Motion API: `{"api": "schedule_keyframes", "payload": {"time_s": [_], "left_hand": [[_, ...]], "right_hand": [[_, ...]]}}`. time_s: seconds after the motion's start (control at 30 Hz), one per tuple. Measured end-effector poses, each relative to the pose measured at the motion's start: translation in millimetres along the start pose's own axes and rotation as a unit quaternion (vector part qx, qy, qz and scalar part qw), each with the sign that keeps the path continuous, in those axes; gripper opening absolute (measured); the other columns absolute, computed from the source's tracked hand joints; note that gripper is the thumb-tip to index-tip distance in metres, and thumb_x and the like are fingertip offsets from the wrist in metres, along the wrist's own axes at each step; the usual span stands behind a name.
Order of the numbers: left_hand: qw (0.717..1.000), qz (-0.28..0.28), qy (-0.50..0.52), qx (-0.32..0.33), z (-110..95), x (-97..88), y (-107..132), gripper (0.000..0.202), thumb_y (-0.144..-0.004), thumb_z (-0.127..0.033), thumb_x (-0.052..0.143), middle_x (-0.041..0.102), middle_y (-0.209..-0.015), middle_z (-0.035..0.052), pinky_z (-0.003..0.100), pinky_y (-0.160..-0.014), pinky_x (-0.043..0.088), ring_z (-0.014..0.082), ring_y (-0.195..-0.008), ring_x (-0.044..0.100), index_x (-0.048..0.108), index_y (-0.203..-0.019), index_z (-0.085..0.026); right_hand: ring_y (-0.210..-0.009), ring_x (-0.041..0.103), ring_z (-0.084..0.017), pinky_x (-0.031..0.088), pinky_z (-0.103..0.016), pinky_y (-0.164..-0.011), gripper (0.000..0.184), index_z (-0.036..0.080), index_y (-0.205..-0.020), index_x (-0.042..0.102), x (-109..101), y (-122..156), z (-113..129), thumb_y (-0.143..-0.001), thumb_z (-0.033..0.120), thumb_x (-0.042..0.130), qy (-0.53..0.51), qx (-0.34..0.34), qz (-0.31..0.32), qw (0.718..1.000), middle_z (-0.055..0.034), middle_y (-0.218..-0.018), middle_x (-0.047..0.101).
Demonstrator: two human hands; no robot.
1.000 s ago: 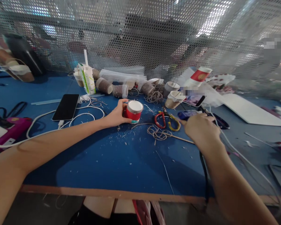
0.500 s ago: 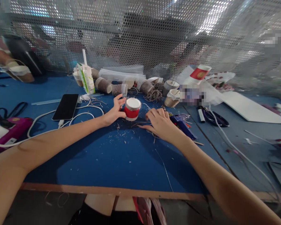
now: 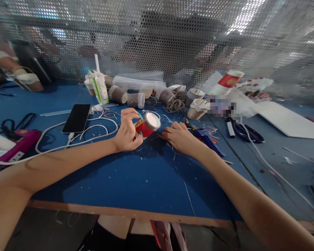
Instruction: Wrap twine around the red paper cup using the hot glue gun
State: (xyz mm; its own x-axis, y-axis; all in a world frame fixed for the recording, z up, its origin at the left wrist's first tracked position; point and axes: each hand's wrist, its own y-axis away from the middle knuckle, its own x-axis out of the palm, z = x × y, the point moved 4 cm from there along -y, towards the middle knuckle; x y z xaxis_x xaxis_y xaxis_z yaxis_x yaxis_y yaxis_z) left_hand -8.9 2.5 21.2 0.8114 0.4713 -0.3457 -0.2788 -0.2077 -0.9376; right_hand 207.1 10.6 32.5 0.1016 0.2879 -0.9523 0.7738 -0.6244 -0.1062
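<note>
Red and round, the small paper cup (image 3: 146, 131) is in the bare left hand (image 3: 129, 130). The thumb is low on the near side and the other fingers bend over the upper side, so this hand is closed on the cup. The cup sits just to the right of the palm, at the fingertips. It does not stand straight. It leans over to the right, with its flat white round end (image 3: 152, 121) up and tipped away from the left palm. A grey band goes round the cup next to that end. I cannot tell if the low part touches the blue table (image 3: 146, 191).

The bare right hand (image 3: 176, 136) is on the other side, near the cup but not on it. There is a gap between them, so the left hand is the nearer one. The right fingers are bent and close together, low over some thin brown string (image 3: 174, 150). I cannot tell if they pinch the string or only rest on it.

Just to the right of that hand lies a dark blue plastic glue gun (image 3: 208, 141). Behind the cup are more cups wrapped in brown string (image 3: 117, 94), lying on their sides.
</note>
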Motion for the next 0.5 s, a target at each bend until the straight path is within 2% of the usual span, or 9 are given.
{"api": "schedule_keyframes", "payload": {"time_s": [0.1, 0.17, 0.27, 0.37, 0.5], "left_hand": [[0.999, 0.037, 0.009, -0.033, 6, 0.2, 1, 0.064, -0.076, -0.03, 0.054, 0.045, -0.125, 0.0147, 0.06, -0.101, 0.044, 0.0349, -0.12, 0.048, 0.03, -0.136, -0.023], [0.996, 0.077, 0.024, -0.045, 6, 1.3, 1, 0.069, -0.073, -0.029, 0.057, 0.04, -0.138, 0.0173, 0.065, -0.108, 0.038, 0.0403, -0.133, 0.041, 0.035, -0.138, -0.025], [0.988, 0.128, 0.058, -0.072, 5, 4.8, 2, 0.07, -0.07, -0.027, 0.056, 0.032, -0.151, 0.016, 0.07, -0.114, 0.029, 0.0439, -0.144, 0.032, 0.042, -0.139, -0.028], [0.98, 0.136, 0.114, -0.088, 6, 7.5, 2, 0.07, -0.072, -0.029, 0.053, 0.034, -0.153, 0.0157, 0.07, -0.118, 0.026, 0.042, -0.147, 0.029, 0.039, -0.141, -0.027], [0.974, 0.117, 0.166, -0.102, 11, 4.7, -2, 0.067, -0.079, -0.035, 0.054, 0.034, -0.155, 0.0171, 0.067, -0.12, 0.024, 0.0402, -0.147, 0.031, 0.035, -0.143, -0.026]], "right_hand": [[-0.087, 0.045, -0.024, 0.023, -0.035, -0.072, 0.023, 0.02, -0.092, 0.071, -4, 4, -1, -0.098, 0.016, 0.049, -0.01, 0.019, -0.016, 1.0, -0.0089, -0.087, 0.066], [-0.087, 0.044, -0.024, 0.024, -0.036, -0.072, 0.025, 0.02, -0.09, 0.07, -7, 5, 0, -0.099, 0.016, 0.047, -0.016, 0.027, -0.022, 0.999, -0.009, -0.087, 0.065], [-0.085, 0.043, -0.025, 0.024, -0.037, -0.072, 0.033, 0.02, -0.086, 0.068, -11, 5, 2, -0.103, 0.021, 0.039, -0.028, 0.036, -0.038, 0.998, -0.0096, -0.084, 0.064], [-0.084, 0.042, -0.025, 0.026, -0.038, -0.073, 0.042, 0.02, -0.083, 0.066, -13, 5, 2, -0.107, 0.029, 0.032, -0.054, 0.054, -0.069, 0.995, -0.0096, -0.081, 0.063], [-0.084, 0.042, -0.024, 0.029, -0.039, -0.077, 0.045, 0.02, -0.078, 0.061, -17, 8, 2, -0.108, 0.034, 0.03, -0.099, 0.066, -0.111, 0.987, -0.0084, -0.079, 0.062]]}}
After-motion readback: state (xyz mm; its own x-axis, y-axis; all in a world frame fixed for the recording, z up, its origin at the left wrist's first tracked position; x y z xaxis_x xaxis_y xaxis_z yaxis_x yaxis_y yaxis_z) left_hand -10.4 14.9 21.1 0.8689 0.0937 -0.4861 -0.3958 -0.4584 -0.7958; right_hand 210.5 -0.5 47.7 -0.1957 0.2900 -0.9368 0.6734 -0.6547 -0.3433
